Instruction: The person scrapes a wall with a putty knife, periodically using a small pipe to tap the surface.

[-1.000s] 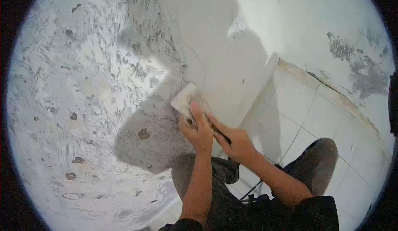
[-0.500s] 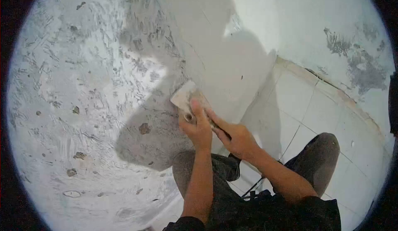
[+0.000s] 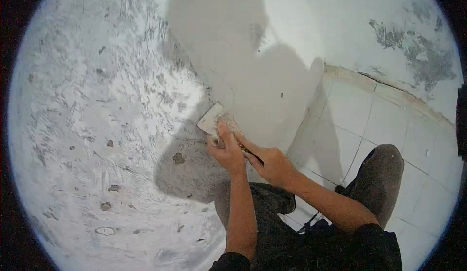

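With my right hand (image 3: 276, 168) I grasp the dark handle of a putty knife (image 3: 212, 119); my left hand (image 3: 227, 150) is closed around its lower part, thumb upon the blade (any label is too covered for me to read). The blade lies against the patchy wall (image 3: 141, 110), near the tiled floor (image 3: 343, 110).

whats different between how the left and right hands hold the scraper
The left hand is up by the blade, its thumb laid along the tool; the right hand is farther back, around the dark handle. The left forearm runs nearly straight up the view, while the right forearm slants in from the lower right. Both are bare.
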{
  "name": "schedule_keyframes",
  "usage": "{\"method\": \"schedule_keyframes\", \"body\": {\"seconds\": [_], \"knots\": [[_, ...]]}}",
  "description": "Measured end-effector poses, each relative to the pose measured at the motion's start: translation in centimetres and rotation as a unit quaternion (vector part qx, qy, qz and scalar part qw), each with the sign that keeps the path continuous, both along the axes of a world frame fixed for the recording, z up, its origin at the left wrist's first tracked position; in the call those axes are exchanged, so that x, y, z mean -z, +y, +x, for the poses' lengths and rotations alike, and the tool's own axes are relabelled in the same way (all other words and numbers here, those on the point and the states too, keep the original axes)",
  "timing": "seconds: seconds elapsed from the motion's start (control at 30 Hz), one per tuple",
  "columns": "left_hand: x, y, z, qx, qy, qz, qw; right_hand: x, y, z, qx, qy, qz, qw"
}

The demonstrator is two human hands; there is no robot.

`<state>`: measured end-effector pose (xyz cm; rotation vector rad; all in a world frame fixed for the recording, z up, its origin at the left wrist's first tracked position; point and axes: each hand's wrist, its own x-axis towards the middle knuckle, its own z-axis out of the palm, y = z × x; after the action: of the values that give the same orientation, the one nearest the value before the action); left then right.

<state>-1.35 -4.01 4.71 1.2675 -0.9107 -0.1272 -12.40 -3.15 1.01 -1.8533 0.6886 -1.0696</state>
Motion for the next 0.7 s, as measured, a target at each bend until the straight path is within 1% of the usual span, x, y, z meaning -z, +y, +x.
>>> {"method": "schedule_keyframes", "body": {"seconds": [0.07,0.1,0.17,0.2,0.27,0.3,0.37,0.4,0.47,0.5,0.53,0.57,0.6,0.63,0.67,0.7], "knots": [[-0.3,0.0,0.6,-0.064,-0.016,0.035,0.997,-0.1,-0.3,0.7,-0.016,-0.070,-0.010,0.997],[-0.6,0.1,0.8,-0.062,-0.023,0.034,0.997,-0.4,-0.1,0.9,-0.014,-0.077,-0.011,0.997],[-1.4,0.1,1.1,-0.071,-0.067,0.051,0.994,-1.1,0.1,1.3,-0.041,-0.013,0.056,0.998],[-1.7,0.1,1.1,-0.070,-0.071,0.048,0.994,-1.1,0.2,1.5,-0.040,-0.017,0.053,0.998],[-1.6,0.6,0.8,-0.006,-0.008,0.035,0.999,-0.5,0.7,1.7,-0.011,-0.084,0.029,0.996],[-1.8,0.7,0.2,-0.007,-0.011,0.034,0.999,-0.5,0.7,1.5,-0.012,-0.086,0.028,0.996],[-2.4,1.0,-1.4,-0.107,0.036,0.065,0.991,-0.4,0.7,0.9,-0.003,-0.053,-0.016,0.998],[-1.8,0.9,-0.8,-0.107,0.038,0.066,0.991,-0.3,0.7,0.9,-0.003,-0.051,-0.016,0.999],[0.0,0.7,0.9,-0.069,0.094,0.039,0.992,0.1,0.6,0.8,0.023,-0.030,-0.082,0.996],[-1.1,0.7,0.1,-0.019,0.083,0.009,0.996,0.0,0.2,0.8,0.018,-0.026,-0.079,0.996],[-1.5,0.6,0.0,-0.028,0.088,0.012,0.996,-0.5,-0.6,0.8,0.026,-0.001,-0.096,0.995],[-1.9,0.4,0.1,-0.061,0.069,0.035,0.995,-0.7,-0.8,0.9,0.035,0.022,-0.114,0.993],[-2.4,0.4,0.0,-0.092,0.046,0.061,0.993,-0.7,-0.4,1.2,0.030,0.021,-0.110,0.993],[-3.4,0.5,-1.0,-0.104,0.060,0.067,0.990,-0.8,-0.2,1.4,0.032,0.024,-0.103,0.994],[-3.1,0.6,-0.6,-0.104,0.059,0.066,0.991,-1.0,0.0,1.6,0.034,0.028,-0.097,0.994],[-2.4,0.8,0.0,-0.085,0.062,0.042,0.994,-0.2,0.4,2.2,0.031,0.002,-0.094,0.995]]}}
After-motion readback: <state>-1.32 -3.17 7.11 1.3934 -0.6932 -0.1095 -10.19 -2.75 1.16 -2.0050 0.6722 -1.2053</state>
